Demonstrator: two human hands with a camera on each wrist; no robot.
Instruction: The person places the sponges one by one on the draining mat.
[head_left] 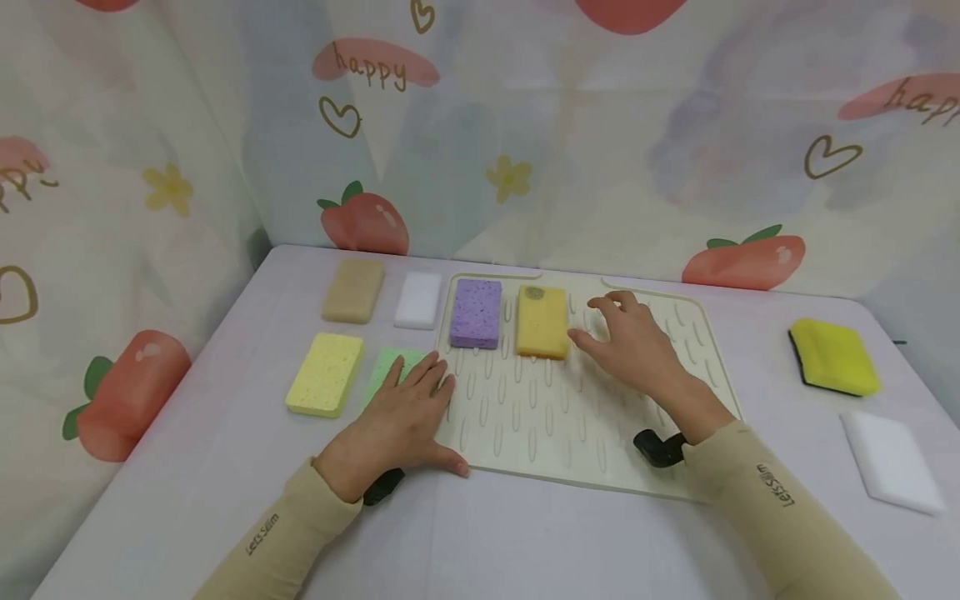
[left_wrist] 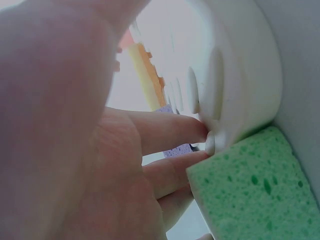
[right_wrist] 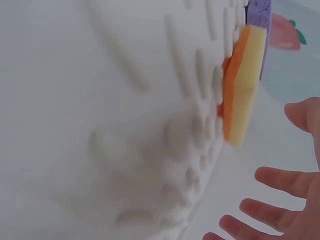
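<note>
My left hand (head_left: 397, 417) is spread over the mat's left edge, its fingers fairly straight and partly covering a light green sponge (head_left: 384, 367). In the left wrist view, its fingertips are at the rim of the cream ribbed mat (left_wrist: 250, 85), close beside the green sponge (left_wrist: 260, 185). Over the mat (head_left: 517, 446), my right hand (head_left: 630, 346) holds nothing, thumb and fingers apart. Just left of it lies a yellow sponge (head_left: 542, 321) with a dark spot and an orange underside. A purple speckled sponge (head_left: 476, 312) lies on the mat farther left.
Left of the mat are a tan sponge (head_left: 354, 290), a white block (head_left: 418, 300) and a pale yellow sponge (head_left: 325, 374). At the right lie a bright yellow sponge (head_left: 834, 356) with a dark underside and a white pad (head_left: 892, 461). Printed curtains (head_left: 570, 192) stand behind.
</note>
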